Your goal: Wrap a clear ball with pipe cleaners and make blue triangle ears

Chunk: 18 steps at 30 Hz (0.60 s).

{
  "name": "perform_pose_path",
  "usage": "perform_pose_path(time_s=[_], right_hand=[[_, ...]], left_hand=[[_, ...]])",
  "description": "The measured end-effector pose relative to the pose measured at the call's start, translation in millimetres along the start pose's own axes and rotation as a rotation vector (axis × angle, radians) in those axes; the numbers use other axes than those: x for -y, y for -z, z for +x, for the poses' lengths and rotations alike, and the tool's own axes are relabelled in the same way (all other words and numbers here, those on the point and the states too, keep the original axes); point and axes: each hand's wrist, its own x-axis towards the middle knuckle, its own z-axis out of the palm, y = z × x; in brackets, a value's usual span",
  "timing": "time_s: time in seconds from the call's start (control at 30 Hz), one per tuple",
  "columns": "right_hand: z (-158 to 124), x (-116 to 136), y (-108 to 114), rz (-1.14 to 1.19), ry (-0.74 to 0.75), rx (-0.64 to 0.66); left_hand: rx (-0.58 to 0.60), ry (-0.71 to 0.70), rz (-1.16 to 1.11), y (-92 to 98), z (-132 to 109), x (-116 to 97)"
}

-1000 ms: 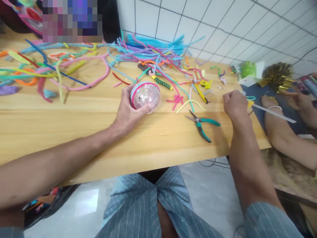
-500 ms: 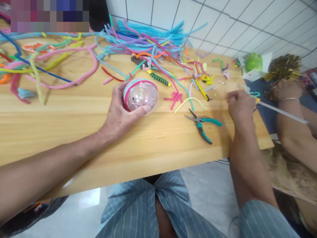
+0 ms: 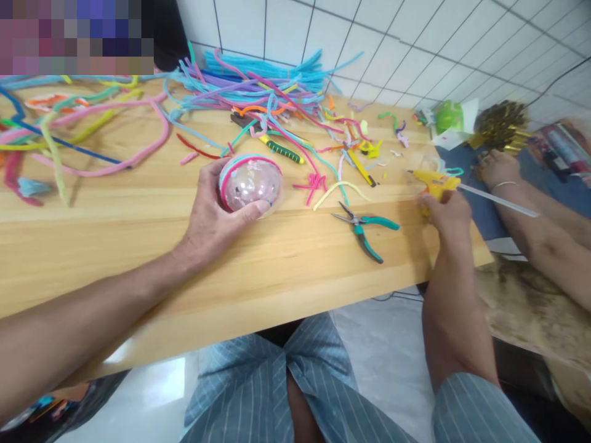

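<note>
Wooden table (image 3: 277,264), two holds

I see left hand (image 3: 207,210) gripping clear dome (image 3: 253,181) left of pliers (image 3: 358,229), thumb (image 3: 253,211) across front, presumably for steadiness; right hand (image 3: 447,212), right of pliers, grasps yellow glue gun (image 3: 434,180), probably for control.

The right sleeve (image 3: 480,406) is short and loosely cut, in muted blue-grey cloth with thin pale pinstripes, its wide hem ending near the elbow. The shirt front (image 3: 235,424) has the same stripes, with folds at the middle, and parts there in a narrow gap. Matching pinstriped cloth covers the lap (image 3: 226,369), creased and roomy over both thighs. The right forearm (image 3: 457,307) is bare below the hem, the left forearm (image 3: 120,289) bare to the picture's edge
</note>
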Motion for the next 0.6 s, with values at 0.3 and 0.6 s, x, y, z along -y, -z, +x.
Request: perform_pose_path(time_s=[0.3, 0.6], right_hand=[[-3.9, 24.4, 3.9, 0.156, -0.151, -0.084], [-19.0, 25.6, 7.5, 0.132, -0.079, -0.157]], left_hand=[[-0.003, -0.041, 0.021, -2.8, -0.7, -2.9], [0.012, 0.037, 0.051, 1.3, -1.8, -7.0]])
